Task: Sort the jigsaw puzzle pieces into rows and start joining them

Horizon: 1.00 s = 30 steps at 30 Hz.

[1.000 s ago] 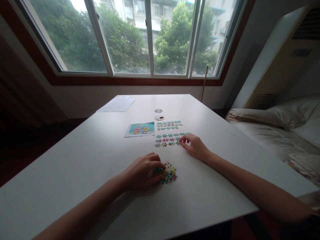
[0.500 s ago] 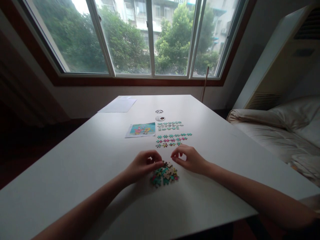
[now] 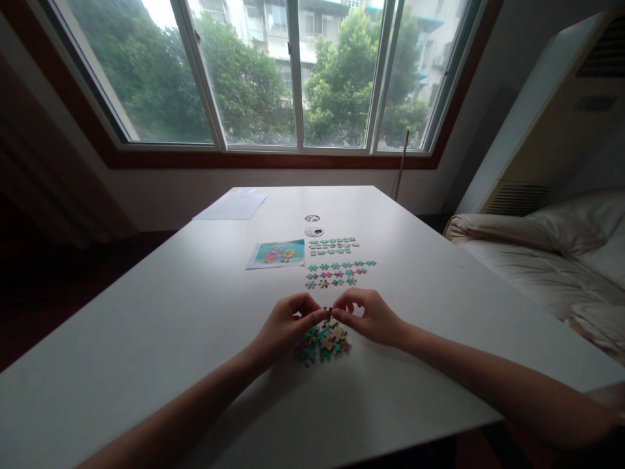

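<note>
A small heap of coloured jigsaw pieces lies on the white table in front of me. My left hand and my right hand meet just above the heap, each with thumb and fingers pinched. Between the two pinches sits one small jigsaw piece, held by both. Beyond the hands, sorted pieces lie in rows, and a second group of rows lies farther back.
A printed reference picture lies left of the rows. Two small round lids or discs sit behind them, and a white sheet lies at the far left. A cushioned sofa stands right of the table. Windows fill the back wall.
My right hand has come back from the sorted rows to the heap. My left hand has lifted off the heap, and both now pinch one piece together.
</note>
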Tool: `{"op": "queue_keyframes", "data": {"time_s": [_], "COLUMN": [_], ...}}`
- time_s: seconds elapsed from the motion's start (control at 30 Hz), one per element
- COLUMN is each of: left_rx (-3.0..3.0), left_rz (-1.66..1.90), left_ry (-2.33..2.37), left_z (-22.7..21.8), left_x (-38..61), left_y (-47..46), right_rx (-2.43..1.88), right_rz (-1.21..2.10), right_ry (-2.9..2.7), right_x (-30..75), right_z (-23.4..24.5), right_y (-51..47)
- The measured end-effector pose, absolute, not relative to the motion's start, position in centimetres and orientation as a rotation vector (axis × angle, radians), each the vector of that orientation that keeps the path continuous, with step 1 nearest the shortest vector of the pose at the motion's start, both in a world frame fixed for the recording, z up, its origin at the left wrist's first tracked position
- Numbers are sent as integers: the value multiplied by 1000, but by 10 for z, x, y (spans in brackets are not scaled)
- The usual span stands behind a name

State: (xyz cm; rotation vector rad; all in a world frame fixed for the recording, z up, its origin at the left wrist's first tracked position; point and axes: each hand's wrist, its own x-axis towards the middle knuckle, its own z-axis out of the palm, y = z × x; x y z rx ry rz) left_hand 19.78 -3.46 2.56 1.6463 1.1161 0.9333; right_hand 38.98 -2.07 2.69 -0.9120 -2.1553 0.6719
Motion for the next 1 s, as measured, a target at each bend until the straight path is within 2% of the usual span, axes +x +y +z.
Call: {"op": "queue_keyframes", "data": {"time_s": [0.27, 0.53, 0.87, 1.0], "left_rx": [1835, 2657, 2715, 2715], "left_rz": [908, 799, 744, 728], "left_ry": [1148, 1134, 1127, 1131], "left_z": [23, 25, 22, 21], "left_x": [196, 177, 177, 178], "left_y": [-34, -27, -27, -27], "right_rx": [-969, -1138, -1186, -1427], "right_rz": [650, 470, 345, 216], "right_ry": [-2052, -1783, -1946, -2013], "right_x": [392, 420, 426, 446], "right_z": [27, 18, 20, 22], "right_y": [-14, 21, 39, 86]}}
